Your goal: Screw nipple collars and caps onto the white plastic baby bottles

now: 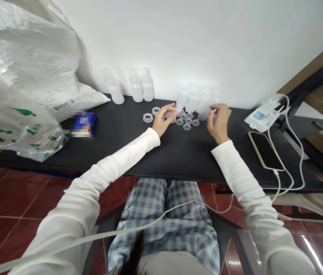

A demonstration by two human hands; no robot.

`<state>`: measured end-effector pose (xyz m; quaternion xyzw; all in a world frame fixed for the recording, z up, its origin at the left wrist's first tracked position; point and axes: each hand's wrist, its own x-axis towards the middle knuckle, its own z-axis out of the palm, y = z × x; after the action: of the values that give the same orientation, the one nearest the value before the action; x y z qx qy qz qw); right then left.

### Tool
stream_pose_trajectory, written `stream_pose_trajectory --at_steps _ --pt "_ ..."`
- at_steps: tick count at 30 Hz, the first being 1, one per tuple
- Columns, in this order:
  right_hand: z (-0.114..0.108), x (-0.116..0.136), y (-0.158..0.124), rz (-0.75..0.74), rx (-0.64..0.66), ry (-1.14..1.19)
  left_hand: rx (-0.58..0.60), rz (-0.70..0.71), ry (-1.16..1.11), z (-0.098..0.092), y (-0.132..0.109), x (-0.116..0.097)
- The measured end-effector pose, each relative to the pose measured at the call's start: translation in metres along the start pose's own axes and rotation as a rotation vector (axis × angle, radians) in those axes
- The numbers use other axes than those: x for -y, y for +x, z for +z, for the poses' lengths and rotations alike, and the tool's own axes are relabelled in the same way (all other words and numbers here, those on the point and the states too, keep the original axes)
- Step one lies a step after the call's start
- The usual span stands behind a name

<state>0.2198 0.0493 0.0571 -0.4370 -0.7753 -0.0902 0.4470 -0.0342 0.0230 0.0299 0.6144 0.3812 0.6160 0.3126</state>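
Note:
My left hand [164, 119] is closed in a pinch above the table, with a small translucent piece that looks like a bottle teat [179, 108] at its fingertips. Right of it, my right hand [219, 121] has its thumb and fingers drawn together beside clear round parts [203, 115]; whether something small is between them I cannot make out. Several clear silicone teats [187, 126] lie on the black table between the hands. White collar rings [148, 117] rest just left of my left hand, which partly covers others. Behind the hands, several translucent baby bottles [192, 102] stand blurred against the wall.
Three capped bottles [135, 86] stand by the wall at left. A blue box [83, 124], plastic bags [26, 114] and a white packet [75, 95] are further left. On the right lie a phone [266, 151] with a cable [301, 152] and a white-blue package [263, 115].

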Motion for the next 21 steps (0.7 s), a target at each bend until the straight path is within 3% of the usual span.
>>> stream_pose_trajectory --at_steps 3,5,13,21 --pt "0.014 0.019 -0.005 -0.197 0.156 0.145 0.102 -0.034 -0.104 0.004 -0.003 -0.004" --pt "0.023 0.028 -0.008 -0.246 0.193 0.189 0.148 -0.040 -0.136 0.007 -0.006 -0.005" --pt "0.040 0.030 -0.017 -0.172 0.166 0.321 0.175 -0.096 -0.196 0.009 -0.009 0.001" --pt "0.046 0.031 -0.019 -0.164 0.119 0.339 0.255 -0.046 -0.019 0.006 -0.009 -0.008"
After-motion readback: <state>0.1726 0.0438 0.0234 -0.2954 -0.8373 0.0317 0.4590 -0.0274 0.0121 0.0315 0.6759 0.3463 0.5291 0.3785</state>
